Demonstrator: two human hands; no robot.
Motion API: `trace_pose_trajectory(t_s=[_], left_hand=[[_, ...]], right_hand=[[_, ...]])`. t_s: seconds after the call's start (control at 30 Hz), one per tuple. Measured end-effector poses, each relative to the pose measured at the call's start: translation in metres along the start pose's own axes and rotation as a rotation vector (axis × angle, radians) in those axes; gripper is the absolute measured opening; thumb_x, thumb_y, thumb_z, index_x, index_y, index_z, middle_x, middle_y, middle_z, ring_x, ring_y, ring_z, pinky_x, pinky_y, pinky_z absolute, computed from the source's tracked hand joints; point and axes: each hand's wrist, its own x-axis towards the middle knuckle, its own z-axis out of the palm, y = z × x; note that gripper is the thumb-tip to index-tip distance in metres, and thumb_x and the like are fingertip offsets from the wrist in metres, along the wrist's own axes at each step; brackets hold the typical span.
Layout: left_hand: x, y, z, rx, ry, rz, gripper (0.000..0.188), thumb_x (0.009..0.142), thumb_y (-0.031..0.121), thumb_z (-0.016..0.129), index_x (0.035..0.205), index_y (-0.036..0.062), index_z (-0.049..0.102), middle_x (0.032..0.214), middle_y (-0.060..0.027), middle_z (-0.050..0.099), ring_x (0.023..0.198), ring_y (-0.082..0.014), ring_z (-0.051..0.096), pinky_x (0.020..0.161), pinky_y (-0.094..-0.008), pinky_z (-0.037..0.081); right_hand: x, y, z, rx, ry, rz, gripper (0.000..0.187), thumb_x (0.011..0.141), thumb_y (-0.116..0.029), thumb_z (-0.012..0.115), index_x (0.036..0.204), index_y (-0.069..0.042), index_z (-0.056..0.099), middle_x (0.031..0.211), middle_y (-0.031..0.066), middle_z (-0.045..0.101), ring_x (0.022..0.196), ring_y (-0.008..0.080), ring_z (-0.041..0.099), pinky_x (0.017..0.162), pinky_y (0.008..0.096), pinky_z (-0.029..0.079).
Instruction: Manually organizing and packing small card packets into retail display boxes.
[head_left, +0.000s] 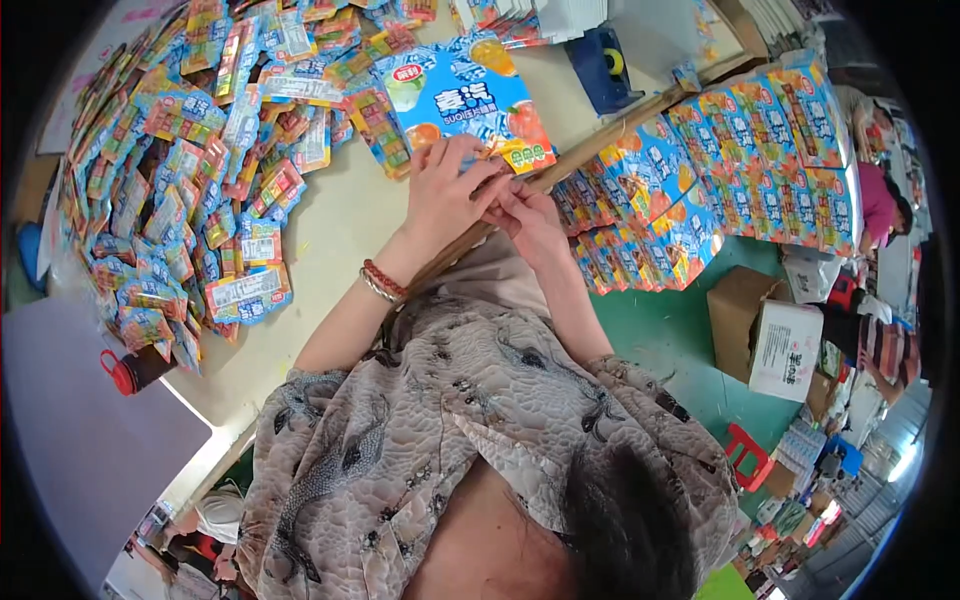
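A flat blue display box [462,100] with fruit pictures and an orange-red lower edge lies at the table's near edge. My left hand [450,190] bends its fingers over the box's near edge, gripping it there. Right beside those fingertips, my right hand [530,220] has thumb and fingers pressed together at the wooden table edge. What lies between the right fingers is hidden. Left of the box spreads a large heap of small colourful candy packs [200,180], some showing barcodes on their backs.
Filled display boxes [770,150] stand in rows on the right, beyond the wooden edge strip [600,140]. A blue tape dispenser [605,70] sits at the far right of the table. Flat cartons [520,20] are stacked at the back. Below right are a brown carton [738,315] and a red stool [748,455].
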Motion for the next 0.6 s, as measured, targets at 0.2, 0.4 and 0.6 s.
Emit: trace_pose_trajectory(t_s=[0.2, 0.4, 0.6], left_hand=[[-0.005, 0.000, 0.013, 0.106, 0.067, 0.047, 0.021, 0.078, 0.027, 0.072, 0.096, 0.0172, 0.066, 0.106, -0.0009, 0.056, 0.102, -0.0206, 0.055, 0.085, -0.0395, 0.037], [-0.020, -0.005, 0.014, 0.255, 0.035, 0.138, 0.035, 0.081, 0.021, 0.066, 0.115, 0.0159, 0.062, 0.119, -0.0018, 0.055, 0.115, -0.0216, 0.052, 0.096, -0.0395, 0.036], [-0.021, 0.002, 0.007, 0.346, -0.080, 0.135, 0.046, 0.085, 0.016, 0.060, 0.131, 0.0152, 0.054, 0.130, -0.0052, 0.051, 0.122, -0.0243, 0.048, 0.104, -0.0416, 0.034]], right_hand=[[-0.024, 0.011, -0.014, 0.053, 0.066, 0.238, 0.025, 0.094, -0.009, 0.055, 0.117, 0.001, 0.056, 0.093, 0.0056, 0.061, 0.081, 0.0136, 0.063, 0.078, 0.0337, 0.058], [-0.018, -0.017, -0.040, -0.401, 0.433, -0.189, 0.025, 0.095, -0.021, 0.057, 0.109, 0.000, 0.060, 0.082, 0.0037, 0.060, 0.067, 0.0096, 0.057, 0.059, 0.0231, 0.050], [0.062, -0.068, -0.048, -0.602, 0.277, -0.297, 0.065, 0.094, -0.058, 0.043, 0.116, 0.001, 0.061, 0.087, 0.0066, 0.064, 0.069, 0.0113, 0.054, 0.062, 0.0287, 0.045]])
